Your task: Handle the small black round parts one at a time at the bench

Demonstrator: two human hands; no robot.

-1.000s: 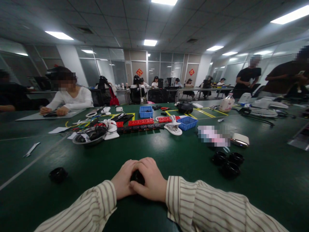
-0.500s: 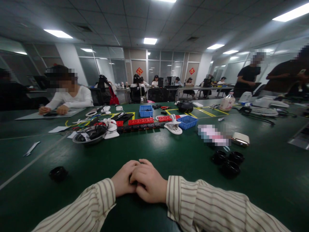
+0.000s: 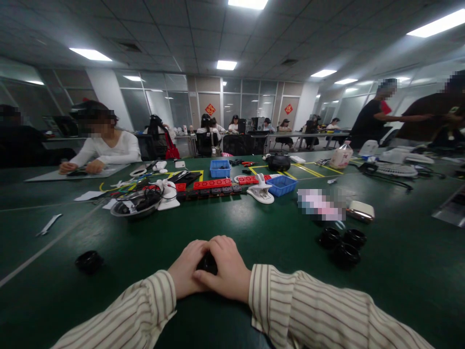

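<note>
green table: the widest thing here, and the green table [image 3: 247, 228] bears all the rest; its surface has a sheen, so a bumped piece could slide on it.
metal bowl: the metal bowl [image 3: 145, 212] sits well ahead, heaped with dark cables; a snagged cable might drag its neighbours along.
right hand: the right hand [image 3: 230, 269] arches over the left, fingers curled narrowly around the held piece; laid on top, it hides most of the grip, so a crooked hold could pass unnoticed.
left hand: the left hand [image 3: 187, 271] closes on the same piece from the other side; uneven pressure between the two might twist it loose.
three black pieces: the three black pieces [image 3: 345, 248] stand clustered on the right, beyond the striped sleeve; a wide sweep of that arm could scatter them.
lone black piece: the lone black piece [image 3: 89, 261] stands apart on the left; a careless left elbow might tip it.
held piece: the held piece [image 3: 208, 263] shows only as a dark patch between the hands; being smooth-looking, it could slip if the fingers loosen.
</note>
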